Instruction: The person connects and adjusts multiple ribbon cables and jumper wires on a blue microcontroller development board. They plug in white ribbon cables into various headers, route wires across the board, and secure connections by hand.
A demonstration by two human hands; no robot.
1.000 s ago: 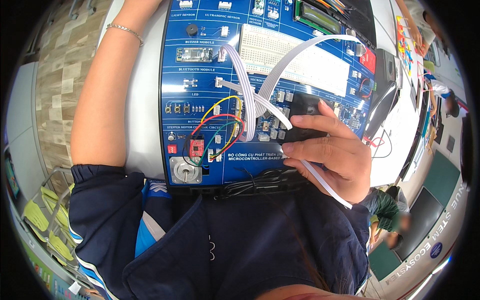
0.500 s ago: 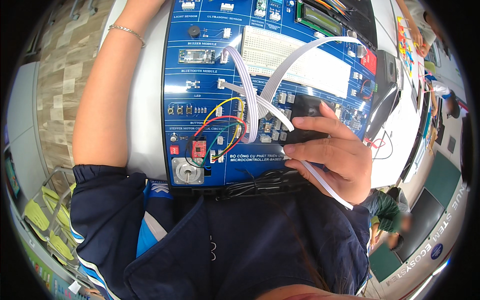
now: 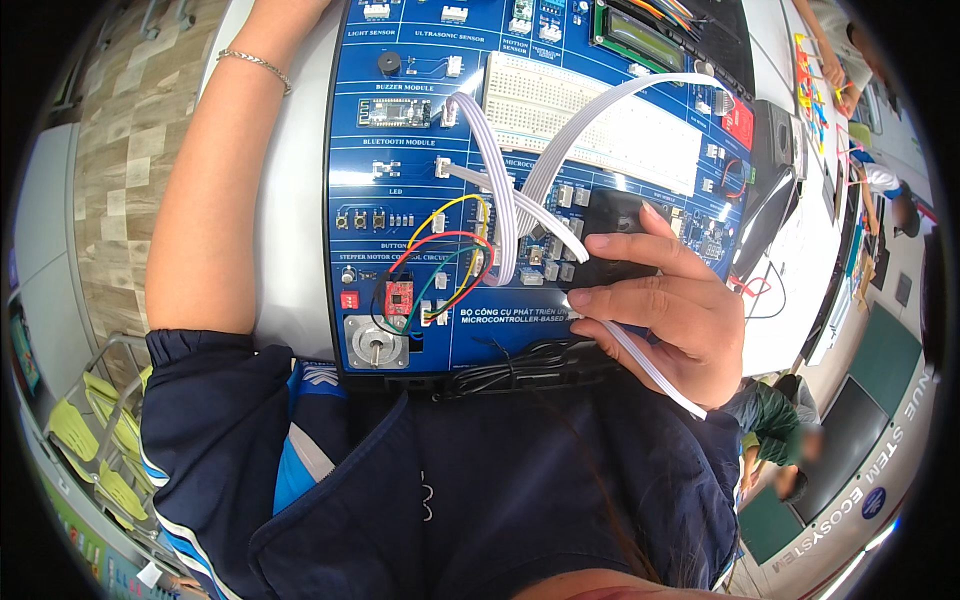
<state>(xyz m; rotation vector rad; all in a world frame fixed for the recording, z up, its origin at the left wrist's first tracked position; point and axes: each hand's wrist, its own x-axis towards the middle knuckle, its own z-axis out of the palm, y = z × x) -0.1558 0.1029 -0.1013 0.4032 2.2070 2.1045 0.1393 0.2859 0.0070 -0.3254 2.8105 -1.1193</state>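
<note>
My right hand (image 3: 670, 300) is over the lower right of a blue electronics training board (image 3: 400, 218), fingers bent round a white flat ribbon cable (image 3: 640, 358). One length of the cable runs down past the thumb towards my sleeve, and a pale end shows by the fingertips. Another white strand (image 3: 555, 228) reaches the index fingertip from the upper left. Part of the grip is hidden by the fingers. My left forearm stretches up along the board's left side; only the back part of my left hand (image 3: 288, 10) shows at the top edge, its fingers out of the picture.
On the board are a white breadboard (image 3: 590, 120), a stepper motor (image 3: 375, 342), a red driver module (image 3: 399, 295), coloured jumper wires (image 3: 440, 237) and a green display (image 3: 645, 42). A black cable bundle (image 3: 520, 365) lies along the near edge. Other people are at the right.
</note>
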